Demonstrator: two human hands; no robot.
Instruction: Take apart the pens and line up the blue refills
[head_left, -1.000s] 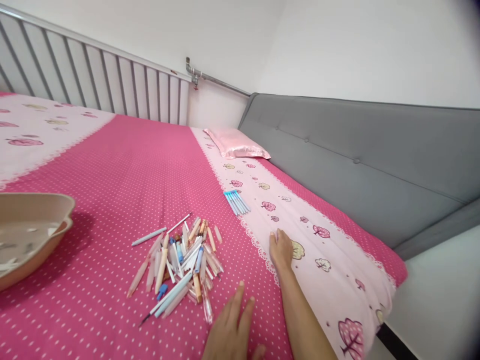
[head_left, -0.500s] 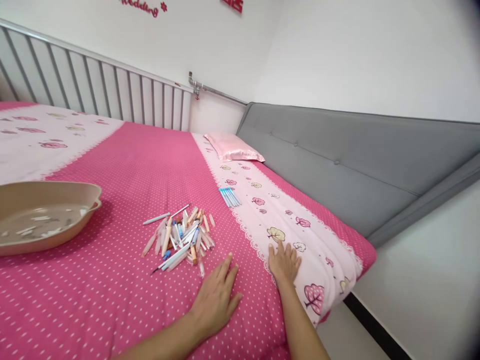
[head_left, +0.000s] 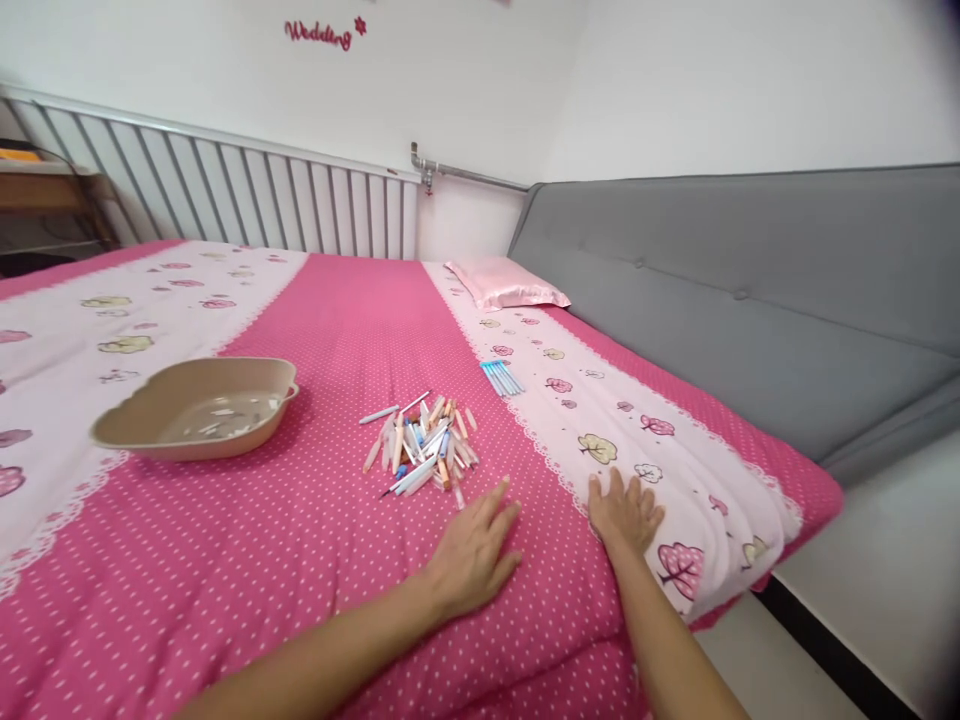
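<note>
My left hand [head_left: 474, 552] lies flat on the pink dotted bedspread [head_left: 300, 560], fingers apart, just below a loose pile of pens and pen parts [head_left: 424, 445]. The pile mixes white, peach, clear and blue pieces. On the white printed strip, my right hand [head_left: 624, 512] rests with its fingers spread and holds nothing. Beyond the hands, a row of light-blue pens [head_left: 502, 378] lies side by side at the strip's edge. A beige basin [head_left: 202, 440] stands left of the pile, with small white pieces in its bottom.
A shiny pink pillow [head_left: 506, 283] lies at the far end beside the grey padded headboard [head_left: 720, 250]. A white radiator [head_left: 262, 200] and a pipe [head_left: 480, 178] run along the back wall. A wooden table [head_left: 52, 190] stands at far left. The bed's edge drops at right.
The view has turned left, so everything sits further right in the picture and more of the basin and the table shows. Both hands stay in place on the bed.
</note>
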